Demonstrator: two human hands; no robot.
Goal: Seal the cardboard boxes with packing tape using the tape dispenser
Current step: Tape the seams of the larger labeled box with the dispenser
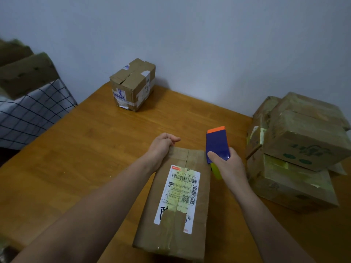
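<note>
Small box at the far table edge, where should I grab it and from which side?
Probably clasp the small box by its two side faces, coming from the near side: its top flaps look split and crumpled, and the wall stands close behind.

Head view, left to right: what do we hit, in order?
In order: navy-checked white cloth, small taped cardboard box, long cardboard box with white shipping label, blue-and-orange tape dispenser, stack of worn cardboard boxes.
</note>
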